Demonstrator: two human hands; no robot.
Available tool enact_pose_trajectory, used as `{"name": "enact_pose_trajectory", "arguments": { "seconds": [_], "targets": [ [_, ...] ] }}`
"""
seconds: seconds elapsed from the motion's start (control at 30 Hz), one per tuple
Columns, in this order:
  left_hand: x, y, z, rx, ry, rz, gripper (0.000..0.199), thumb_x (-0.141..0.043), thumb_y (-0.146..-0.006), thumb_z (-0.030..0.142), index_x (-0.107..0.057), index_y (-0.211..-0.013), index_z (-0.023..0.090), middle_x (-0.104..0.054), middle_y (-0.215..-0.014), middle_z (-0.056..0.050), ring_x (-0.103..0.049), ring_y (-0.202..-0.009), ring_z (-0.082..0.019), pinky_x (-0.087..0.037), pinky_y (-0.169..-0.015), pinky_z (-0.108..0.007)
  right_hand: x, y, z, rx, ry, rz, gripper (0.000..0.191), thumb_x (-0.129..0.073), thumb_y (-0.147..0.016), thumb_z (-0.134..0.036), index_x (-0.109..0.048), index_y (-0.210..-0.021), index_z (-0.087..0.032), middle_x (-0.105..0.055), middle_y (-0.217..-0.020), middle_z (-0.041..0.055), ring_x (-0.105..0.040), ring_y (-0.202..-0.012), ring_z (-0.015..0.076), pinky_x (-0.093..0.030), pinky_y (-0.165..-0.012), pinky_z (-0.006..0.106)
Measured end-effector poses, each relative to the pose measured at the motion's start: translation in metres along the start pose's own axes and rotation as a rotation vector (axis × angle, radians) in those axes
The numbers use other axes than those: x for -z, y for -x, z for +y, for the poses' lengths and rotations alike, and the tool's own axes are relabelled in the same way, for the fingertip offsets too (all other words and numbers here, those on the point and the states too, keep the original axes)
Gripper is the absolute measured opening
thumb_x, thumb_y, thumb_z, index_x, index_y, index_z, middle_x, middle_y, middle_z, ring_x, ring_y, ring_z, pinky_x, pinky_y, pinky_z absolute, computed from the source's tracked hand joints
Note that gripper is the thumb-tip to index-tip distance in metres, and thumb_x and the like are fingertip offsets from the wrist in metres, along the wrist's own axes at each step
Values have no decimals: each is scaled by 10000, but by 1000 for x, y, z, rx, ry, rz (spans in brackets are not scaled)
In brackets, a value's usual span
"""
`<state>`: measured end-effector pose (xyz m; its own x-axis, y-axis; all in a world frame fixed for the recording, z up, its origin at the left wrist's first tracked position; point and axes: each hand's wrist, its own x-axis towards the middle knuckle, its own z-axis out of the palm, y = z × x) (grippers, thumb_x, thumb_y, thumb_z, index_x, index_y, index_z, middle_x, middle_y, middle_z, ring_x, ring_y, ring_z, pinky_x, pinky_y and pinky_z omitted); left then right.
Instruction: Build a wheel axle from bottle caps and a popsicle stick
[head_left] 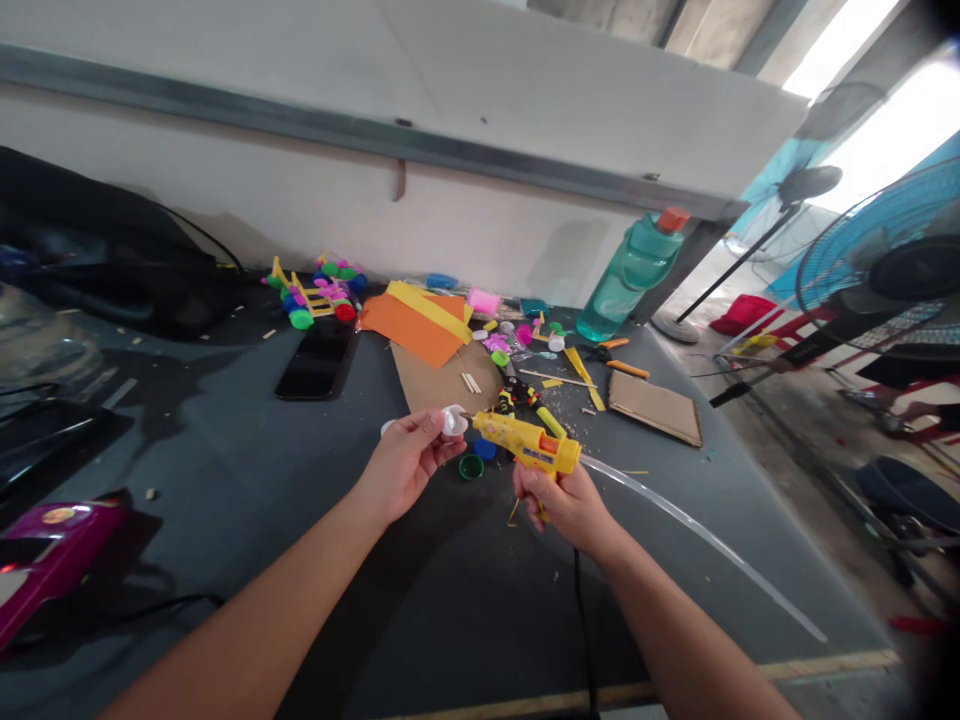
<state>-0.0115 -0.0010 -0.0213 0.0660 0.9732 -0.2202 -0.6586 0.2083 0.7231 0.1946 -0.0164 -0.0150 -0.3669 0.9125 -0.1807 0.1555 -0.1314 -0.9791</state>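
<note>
My left hand point(411, 458) pinches a small white bottle cap point(454, 421), its hollow side facing the nozzle of a yellow hot glue gun point(525, 440). Around the glue gun's handle my right hand point(562, 500) is closed. The nozzle tip is at the cap's rim; whether it touches, I cannot tell. A long clear glue stick point(705, 535) trails from the gun's back to the right, and a black cord hangs below. Beneath the hands lie a green cap point(471, 466) and a blue cap point(486, 449).
Behind the hands are cardboard point(427, 385), orange paper point(420, 335), pliers point(626, 365) and several colourful caps. A black phone point(316, 360) and a small colourful model point(315, 295) sit left. A teal bottle point(630, 275) stands by the wall; a magenta device point(60, 550) lies near left.
</note>
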Motion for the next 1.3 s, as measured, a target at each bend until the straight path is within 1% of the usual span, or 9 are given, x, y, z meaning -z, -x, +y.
{"name": "enact_pose_trajectory", "arguments": {
  "seconds": [0.1,0.27,0.37,0.57,0.7,0.9,1.13,1.3],
  "targets": [
    [-1,0,1,-3,4,4,278,-789,-682,309,-732,-847,92,-699,-792,-65,-634,-698,-124,-566,-685,-232,1,0,3,6,20,-6,429,-567,-747,-597,-501,-680,-178,-482,-537,-37,-426,-374,74,-375,-355,215],
    [-1,1,0,-6,6,-1,282,-802,-668,311,-734,-834,93,-690,-782,-55,-626,-692,-116,-569,-682,-228,3,1,5,16,44,-23,413,-551,-773,-581,-495,-674,-183,-475,-513,-34,-422,-380,81,-374,-368,222],
    [0,1,0,-3,2,-5,280,-803,-668,311,-734,-830,93,-692,-785,-56,-628,-699,-118,-569,-684,-224,2,0,4,12,34,-9,413,-561,-760,-582,-494,-670,-184,-487,-527,-29,-423,-378,79,-365,-359,219],
    [-1,1,1,-11,-8,9,277,-791,-681,316,-733,-827,89,-698,-788,-70,-632,-699,-125,-568,-682,-230,1,0,-1,7,10,29,435,-559,-739,-603,-492,-649,-183,-463,-514,-41,-401,-351,70,-339,-334,212],
    [-1,1,1,-8,-11,17,266,-787,-686,301,-732,-835,88,-700,-796,-74,-634,-705,-128,-568,-685,-233,1,0,0,13,24,24,448,-543,-749,-619,-497,-656,-183,-466,-512,-36,-416,-372,80,-352,-343,215],
    [0,0,0,-8,-14,25,253,-777,-697,290,-729,-839,87,-702,-806,-84,-634,-701,-131,-562,-688,-242,2,0,-1,28,33,20,490,-525,-749,-664,-502,-666,-181,-435,-470,-51,-391,-348,72,-337,-342,209],
    [0,1,1,-23,-22,11,265,-789,-681,298,-730,-834,90,-703,-824,-79,-633,-716,-127,-559,-698,-239,2,0,1,22,23,22,504,-523,-752,-675,-504,-673,-178,-449,-498,-47,-406,-352,71,-344,-339,210],
    [1,0,2,-40,-12,18,275,-802,-667,287,-726,-843,90,-703,-826,-76,-638,-724,-129,-557,-705,-241,2,0,0,14,20,15,514,-524,-748,-682,-499,-664,-176,-443,-473,-54,-406,-340,68,-337,-335,203]
  ]
}}
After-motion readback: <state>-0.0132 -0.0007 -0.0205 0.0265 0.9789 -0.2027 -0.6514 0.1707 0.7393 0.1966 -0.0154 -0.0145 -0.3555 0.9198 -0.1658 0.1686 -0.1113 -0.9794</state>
